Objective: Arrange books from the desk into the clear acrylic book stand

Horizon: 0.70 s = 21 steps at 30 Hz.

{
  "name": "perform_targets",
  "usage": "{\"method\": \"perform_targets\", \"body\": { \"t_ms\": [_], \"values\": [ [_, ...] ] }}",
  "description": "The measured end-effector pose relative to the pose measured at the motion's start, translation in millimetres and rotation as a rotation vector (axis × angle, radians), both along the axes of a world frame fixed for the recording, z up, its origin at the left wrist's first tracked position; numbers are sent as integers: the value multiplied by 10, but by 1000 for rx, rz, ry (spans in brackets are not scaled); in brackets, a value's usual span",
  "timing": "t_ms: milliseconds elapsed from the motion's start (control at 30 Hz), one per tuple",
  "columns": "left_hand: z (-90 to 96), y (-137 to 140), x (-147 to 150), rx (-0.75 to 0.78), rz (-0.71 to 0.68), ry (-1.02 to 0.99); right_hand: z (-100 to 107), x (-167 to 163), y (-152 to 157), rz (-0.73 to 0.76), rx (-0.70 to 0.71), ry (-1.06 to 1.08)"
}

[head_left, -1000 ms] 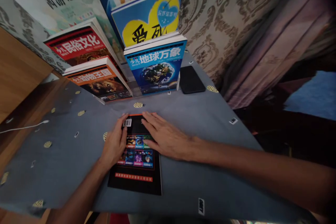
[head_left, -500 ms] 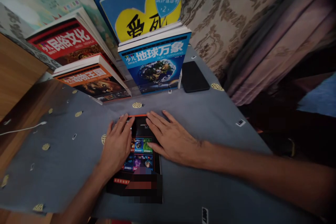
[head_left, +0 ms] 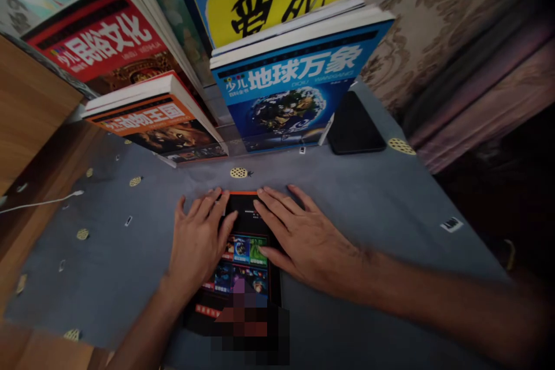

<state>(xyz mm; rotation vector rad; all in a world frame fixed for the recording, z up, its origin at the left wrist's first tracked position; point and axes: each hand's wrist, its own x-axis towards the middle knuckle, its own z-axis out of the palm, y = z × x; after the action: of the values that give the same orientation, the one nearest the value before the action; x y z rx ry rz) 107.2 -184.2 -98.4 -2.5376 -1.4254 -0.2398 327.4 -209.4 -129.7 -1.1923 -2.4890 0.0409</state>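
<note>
A black book (head_left: 240, 221) with a red strip along its far edge lies flat on the cloth. Its upper face carries rows of small colourful cover pictures, and a pixelated patch hides part of its near end. My left hand (head_left: 197, 240) rests palm down on the book's left side, fingertips at the far edge and thumb held apart. On the right side lies my right hand (head_left: 310, 240), its fingers stretched out and its thumb beside the green picture. Neither hand is wrapped round anything.
Behind the hands, a blue earth book (head_left: 281, 87), an orange lion book (head_left: 156, 127) and a red book (head_left: 104, 46) stand upright in a clear holder. A black phone (head_left: 358, 127) lies to their right. At the left is a white cable (head_left: 43, 204) on the patterned tablecloth (head_left: 117, 266).
The view has come closer to the standing books, which look larger. My left thumb has spread away from its fingers over the book. Both hands stay on the book.
</note>
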Motion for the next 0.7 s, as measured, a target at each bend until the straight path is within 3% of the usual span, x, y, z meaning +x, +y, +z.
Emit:
{"method": "perform_targets", "body": {
  "t_ms": [233, 467, 700],
  "values": [
    [-27, 106, -168, 74, 40, -118, 1, -1, 19, 10, 6, 8],
    [-34, 139, -170, -2, 53, -201, 45, 85, 82, 22, -44, 76],
    [-68, 147, -176, -32, 41, -277, 96, 182, 171, -14, -6, 174]
  ]
}}
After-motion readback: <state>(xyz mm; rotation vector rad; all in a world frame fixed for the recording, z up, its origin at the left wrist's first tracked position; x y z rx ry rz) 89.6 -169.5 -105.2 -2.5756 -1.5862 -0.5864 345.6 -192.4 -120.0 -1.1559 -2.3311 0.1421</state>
